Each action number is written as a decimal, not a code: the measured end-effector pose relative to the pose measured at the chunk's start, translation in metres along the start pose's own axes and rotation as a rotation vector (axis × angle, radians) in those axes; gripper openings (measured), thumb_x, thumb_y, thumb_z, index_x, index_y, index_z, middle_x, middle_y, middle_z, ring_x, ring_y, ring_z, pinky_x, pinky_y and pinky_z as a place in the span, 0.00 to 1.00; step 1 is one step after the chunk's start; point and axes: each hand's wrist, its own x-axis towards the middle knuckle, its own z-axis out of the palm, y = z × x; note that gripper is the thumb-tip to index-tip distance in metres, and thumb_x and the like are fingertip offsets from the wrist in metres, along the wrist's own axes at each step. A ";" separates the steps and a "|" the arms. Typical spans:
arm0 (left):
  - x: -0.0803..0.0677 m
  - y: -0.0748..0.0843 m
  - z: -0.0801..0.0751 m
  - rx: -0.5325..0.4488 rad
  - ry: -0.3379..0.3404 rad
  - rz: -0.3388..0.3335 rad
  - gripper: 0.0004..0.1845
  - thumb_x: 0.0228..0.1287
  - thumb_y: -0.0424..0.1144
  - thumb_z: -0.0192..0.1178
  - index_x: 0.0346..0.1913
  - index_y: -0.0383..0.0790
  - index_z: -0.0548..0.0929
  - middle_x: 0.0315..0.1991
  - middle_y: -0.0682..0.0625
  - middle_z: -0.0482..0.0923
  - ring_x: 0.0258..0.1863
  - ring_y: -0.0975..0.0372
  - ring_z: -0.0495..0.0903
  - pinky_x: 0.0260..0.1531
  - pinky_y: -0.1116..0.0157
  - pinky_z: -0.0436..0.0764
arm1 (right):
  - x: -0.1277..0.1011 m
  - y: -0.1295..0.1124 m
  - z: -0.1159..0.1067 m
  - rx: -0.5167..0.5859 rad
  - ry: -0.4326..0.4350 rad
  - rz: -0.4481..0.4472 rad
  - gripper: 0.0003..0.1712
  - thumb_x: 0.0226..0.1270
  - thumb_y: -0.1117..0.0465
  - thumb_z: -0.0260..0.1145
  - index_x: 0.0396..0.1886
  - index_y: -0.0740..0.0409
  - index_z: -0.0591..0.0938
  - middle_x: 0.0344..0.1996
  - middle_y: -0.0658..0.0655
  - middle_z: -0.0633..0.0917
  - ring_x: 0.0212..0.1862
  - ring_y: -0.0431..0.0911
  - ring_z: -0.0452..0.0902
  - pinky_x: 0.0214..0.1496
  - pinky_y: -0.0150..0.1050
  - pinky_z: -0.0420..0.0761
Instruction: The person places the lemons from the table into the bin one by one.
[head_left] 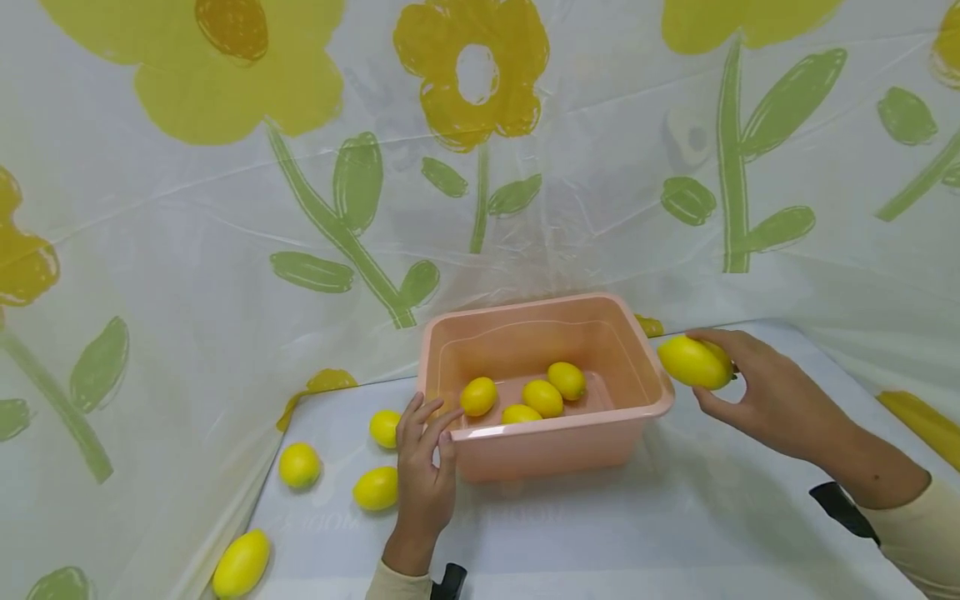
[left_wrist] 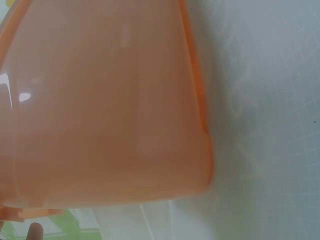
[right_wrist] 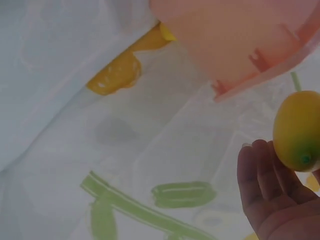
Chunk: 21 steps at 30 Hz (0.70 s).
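Observation:
A pink plastic basin (head_left: 551, 454) stands on the table, with several yellow lemons (head_left: 542, 398) inside it. My left hand (head_left: 426, 467) rests at its near left corner, the fairly straight fingers touching the rim and the thumb on the outer side. Only one fingertip of it (left_wrist: 35, 231) shows in the left wrist view, where the basin's wall (left_wrist: 105, 110) fills most of the picture. To the right of the basin, my right hand (head_left: 780, 396) holds a lemon (head_left: 693, 362) between thumb and fingers, above the table. That lemon (right_wrist: 300, 132) has a greenish tip in the right wrist view.
Several more lemons lie left of the basin, among them one beside the left hand (head_left: 377, 488) and one near the front left edge (head_left: 242, 564). A flower-printed sheet (head_left: 600, 208) hangs behind the pale tabletop (head_left: 540, 542) and along its sides.

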 end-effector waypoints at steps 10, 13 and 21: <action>0.001 -0.001 0.001 -0.008 0.008 0.019 0.14 0.72 0.35 0.53 0.52 0.47 0.86 0.63 0.48 0.76 0.76 0.53 0.59 0.67 0.37 0.66 | 0.027 -0.025 -0.016 -0.002 -0.056 -0.028 0.41 0.54 0.60 0.77 0.68 0.54 0.71 0.58 0.62 0.79 0.51 0.55 0.77 0.49 0.59 0.84; 0.001 -0.001 0.001 -0.011 0.009 0.020 0.14 0.72 0.35 0.53 0.52 0.47 0.86 0.63 0.48 0.76 0.76 0.53 0.59 0.67 0.37 0.66 | 0.036 -0.032 -0.019 -0.006 -0.070 -0.048 0.41 0.55 0.58 0.77 0.69 0.53 0.70 0.59 0.62 0.79 0.52 0.55 0.77 0.49 0.59 0.84; 0.001 -0.001 0.001 0.004 0.005 0.013 0.14 0.72 0.36 0.53 0.53 0.48 0.86 0.63 0.49 0.75 0.76 0.54 0.58 0.67 0.38 0.67 | 0.062 -0.051 -0.022 -0.023 -0.119 -0.089 0.40 0.57 0.58 0.75 0.69 0.52 0.70 0.61 0.62 0.78 0.56 0.57 0.76 0.50 0.57 0.85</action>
